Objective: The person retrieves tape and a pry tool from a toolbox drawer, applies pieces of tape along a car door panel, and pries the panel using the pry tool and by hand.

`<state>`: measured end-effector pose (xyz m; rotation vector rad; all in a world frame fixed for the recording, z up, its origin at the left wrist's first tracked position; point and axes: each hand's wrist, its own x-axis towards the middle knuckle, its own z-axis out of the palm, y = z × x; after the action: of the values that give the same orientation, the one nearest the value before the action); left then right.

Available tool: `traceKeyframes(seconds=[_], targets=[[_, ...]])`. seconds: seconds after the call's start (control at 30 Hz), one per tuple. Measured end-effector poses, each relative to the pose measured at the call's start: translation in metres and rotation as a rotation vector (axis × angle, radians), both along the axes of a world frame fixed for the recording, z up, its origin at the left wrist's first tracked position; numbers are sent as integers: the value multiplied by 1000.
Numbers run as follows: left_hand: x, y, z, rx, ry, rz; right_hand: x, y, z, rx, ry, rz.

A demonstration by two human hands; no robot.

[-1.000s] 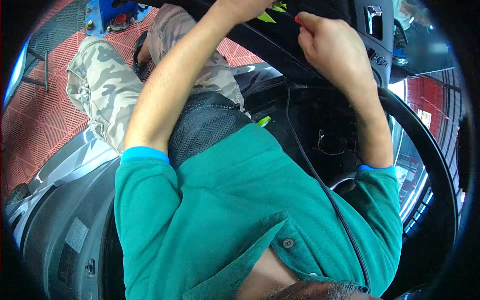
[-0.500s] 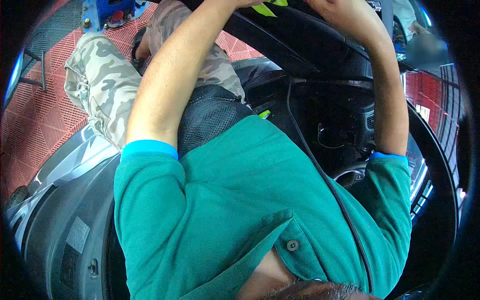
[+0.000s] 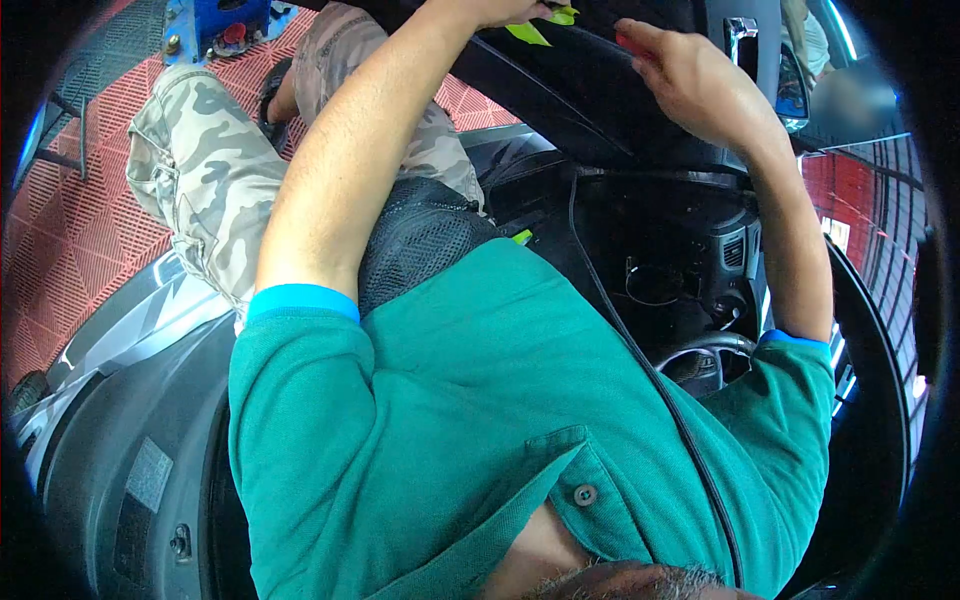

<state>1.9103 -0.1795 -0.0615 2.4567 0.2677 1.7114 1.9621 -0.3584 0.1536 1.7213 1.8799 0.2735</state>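
My left hand point(image 3: 500, 10) is at the top edge, partly cut off by the frame. Its fingers are closed at a bright yellow-green strip point(image 3: 528, 35), which looks thin and flexible, beside a dark car door panel point(image 3: 600, 110). To the right, my right hand point(image 3: 705, 90) is over the same panel, fingers bent and pinched together. A small red piece point(image 3: 630, 45) shows at its fingertips, mostly covered, so its kind is unclear. The two hands are apart.
A chrome door handle point(image 3: 740, 30) and side mirror point(image 3: 792, 95) lie beyond my right hand. Below are a steering wheel point(image 3: 710, 350) and a black cable point(image 3: 640, 350) across my chest. Red floor tiles point(image 3: 100, 240) and a blue metal stand point(image 3: 215, 25) are at left.
My right hand has moved down into view and shows the red piece at its fingertips. My left hand and the yellow-green strip have shifted slightly downward.
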Motion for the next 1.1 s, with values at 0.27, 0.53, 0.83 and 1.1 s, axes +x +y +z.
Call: traceKeyframes(seconds=[0.27, 0.53, 0.83, 1.1], targets=[[14, 7, -10, -41, -48, 17, -21, 20, -5, -76, -214, -30], [16, 5, -9, -37, 5, 55, -63, 31, 2, -124, -263, -143], [20, 2, -7, -41, 33, 108, -50, 48, 12, -139, -200, -166], [17, 2, 1, -7, 141, 227, -42, 56, 24, -177, -105, -201]])
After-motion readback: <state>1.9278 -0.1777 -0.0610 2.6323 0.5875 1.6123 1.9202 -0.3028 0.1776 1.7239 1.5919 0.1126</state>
